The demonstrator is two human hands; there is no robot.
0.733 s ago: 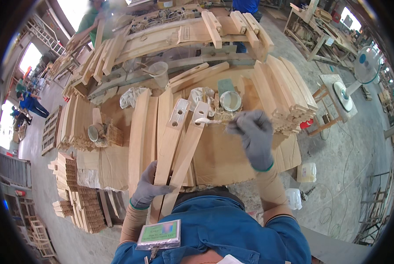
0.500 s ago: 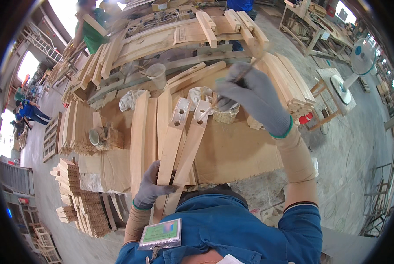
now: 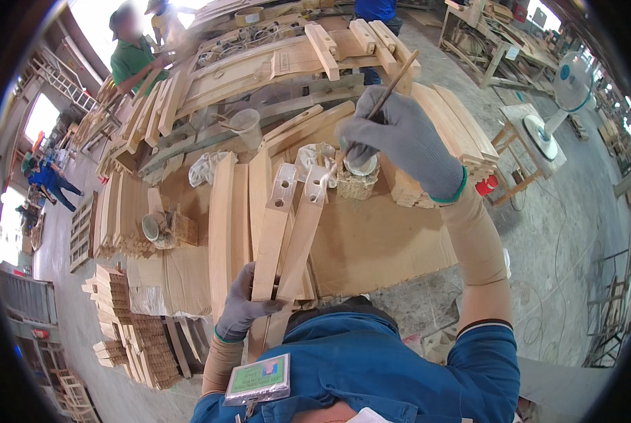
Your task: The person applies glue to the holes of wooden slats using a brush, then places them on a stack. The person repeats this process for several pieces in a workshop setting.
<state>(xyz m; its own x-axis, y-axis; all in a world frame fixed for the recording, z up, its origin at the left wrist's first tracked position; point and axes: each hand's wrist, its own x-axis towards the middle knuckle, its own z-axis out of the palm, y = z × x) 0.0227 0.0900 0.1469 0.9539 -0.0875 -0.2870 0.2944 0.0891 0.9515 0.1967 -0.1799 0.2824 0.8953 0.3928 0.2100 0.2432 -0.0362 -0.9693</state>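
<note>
Brush [image 3: 382,99] now raised over cup [image 3: 363,166], right hand [image 3: 400,137] fingers grasping; left hand [image 3: 241,314] still gripping slats [image 3: 287,233].

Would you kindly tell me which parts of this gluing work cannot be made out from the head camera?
- Contents of the small pot: hidden by the right hand.
- Tip of the brush: too small to make out.
- Near ends of the two slats: covered by the left hand.
- People in the background: blurred and small.

bright daylight, heavy fisheye edges
</note>
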